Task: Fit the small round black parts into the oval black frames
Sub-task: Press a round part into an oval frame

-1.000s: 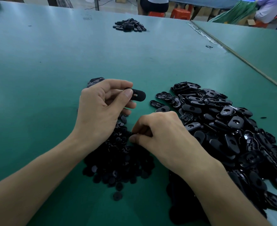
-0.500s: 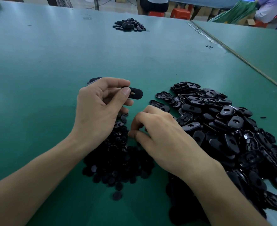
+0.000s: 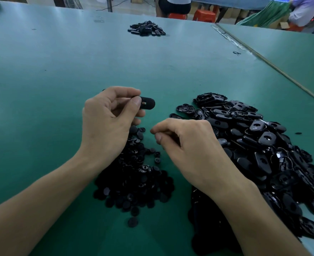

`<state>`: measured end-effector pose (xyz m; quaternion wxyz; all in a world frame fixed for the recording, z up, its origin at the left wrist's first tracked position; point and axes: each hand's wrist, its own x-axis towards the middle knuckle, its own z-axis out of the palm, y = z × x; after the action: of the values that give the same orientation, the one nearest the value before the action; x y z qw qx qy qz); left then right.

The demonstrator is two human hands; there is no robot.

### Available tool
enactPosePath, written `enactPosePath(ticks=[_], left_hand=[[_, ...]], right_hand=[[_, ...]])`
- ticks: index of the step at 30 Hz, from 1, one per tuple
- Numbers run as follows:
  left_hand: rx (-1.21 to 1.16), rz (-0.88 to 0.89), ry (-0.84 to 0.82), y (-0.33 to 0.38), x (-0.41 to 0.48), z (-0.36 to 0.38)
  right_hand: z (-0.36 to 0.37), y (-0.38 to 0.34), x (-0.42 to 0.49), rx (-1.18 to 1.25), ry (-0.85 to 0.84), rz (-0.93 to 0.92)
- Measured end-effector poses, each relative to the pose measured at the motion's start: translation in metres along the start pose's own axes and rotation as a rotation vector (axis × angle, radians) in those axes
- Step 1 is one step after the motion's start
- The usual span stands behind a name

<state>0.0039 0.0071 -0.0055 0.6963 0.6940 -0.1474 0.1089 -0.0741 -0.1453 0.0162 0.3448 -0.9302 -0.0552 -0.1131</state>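
We are pinching the oval frame (image 3: 147, 102) in the left hand (image 3: 106, 124), long axis left-right; the right hand (image 3: 185, 143) is hovering just near-right, curled, and we cannot tell its contents.

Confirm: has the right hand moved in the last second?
Yes. The right hand has moved away from the camera, from the pile of round parts toward the oval frame the left hand holds.

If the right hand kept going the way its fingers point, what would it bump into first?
Probably the left hand, whose lower fingers sit just past the right hand. Depth is unclear, so it might meet the small round parts below instead.
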Motion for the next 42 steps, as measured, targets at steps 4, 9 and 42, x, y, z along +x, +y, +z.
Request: enactPosePath(ticks=[4, 9, 42], left_hand=[[0.000, -0.001, 0.003, -0.001, 0.000, 0.000], [0.003, -0.006, -0.002, -0.003, 0.000, -0.002], [0.098, 0.052, -0.262, 0.009, -0.013, 0.008]], right_hand=[[0.000, 0.001, 0.001, 0.048, 0.038, 0.018], [-0.001, 0.002, 0.002, 0.076, 0.088, -0.020], [-0.005, 0.000, 0.006, 0.220, 0.275, 0.020]])
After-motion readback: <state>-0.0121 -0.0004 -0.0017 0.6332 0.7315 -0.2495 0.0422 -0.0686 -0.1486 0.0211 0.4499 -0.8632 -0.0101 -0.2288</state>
